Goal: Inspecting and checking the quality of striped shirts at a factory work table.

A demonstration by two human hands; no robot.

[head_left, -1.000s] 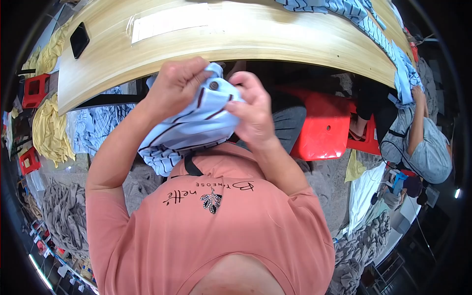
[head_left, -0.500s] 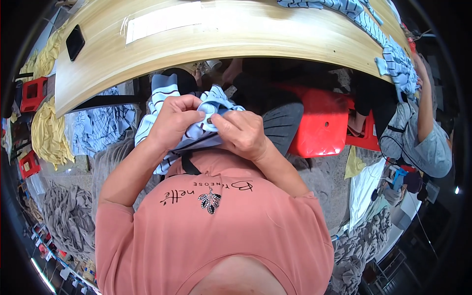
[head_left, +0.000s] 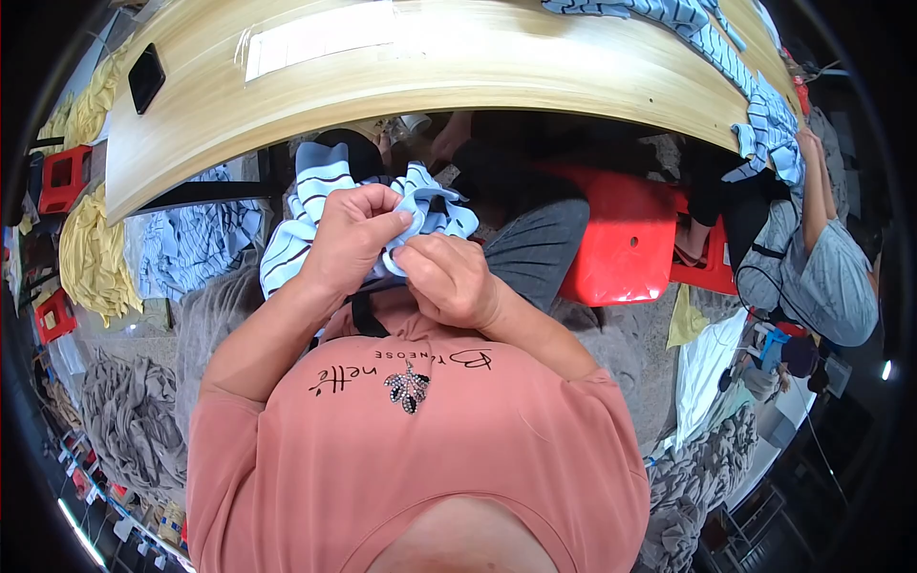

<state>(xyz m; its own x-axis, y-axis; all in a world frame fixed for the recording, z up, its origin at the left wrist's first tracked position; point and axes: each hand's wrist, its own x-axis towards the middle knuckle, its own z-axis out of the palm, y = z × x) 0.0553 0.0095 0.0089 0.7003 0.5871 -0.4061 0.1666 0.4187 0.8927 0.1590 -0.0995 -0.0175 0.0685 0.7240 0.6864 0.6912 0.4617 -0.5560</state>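
Both hands, left and right, pinch striped garment below table edge; red stool close right.

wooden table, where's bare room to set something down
The wooden table is bare between the white paper strip and the striped garment at its right end. Its left end holds a black phone. Both hands clutch striped cloth below it.

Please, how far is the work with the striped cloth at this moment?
Done: nothing finished can be told apart. In hand: the left hand and right hand both pinch a light blue striped cloth held at the chest. Left, it seems: more striped cloth heaped on the floor and striped pieces on the wooden table.
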